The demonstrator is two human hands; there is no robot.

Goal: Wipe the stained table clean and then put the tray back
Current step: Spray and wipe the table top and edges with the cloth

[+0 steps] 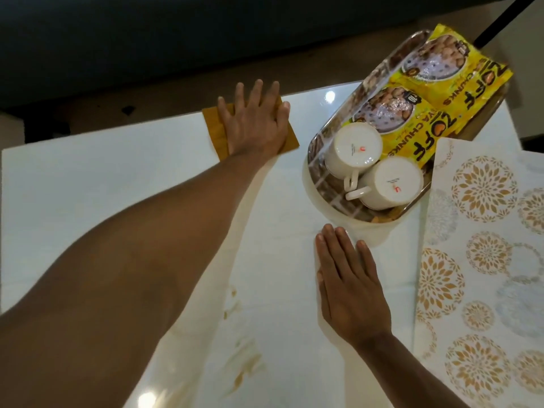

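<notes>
Hands first: my left hand lay flat with fingers straight and slightly spread, pressing a mustard-yellow cloth against the far part of the white surface. My right hand rested palm down on the surface nearer to me, fingers straight and together, holding nothing, its fingertips just short of the tray's near end. Brown stains marked the surface near my left forearm, well apart from the cloth. The steel tray stood on the far right of the surface, to the right of the cloth. It carried two white cups turned upside down, touching each other, and two yellow snack packets lying beyond them. A patterned mat with gold and grey floral rings covered the right side, beside the tray.
</notes>
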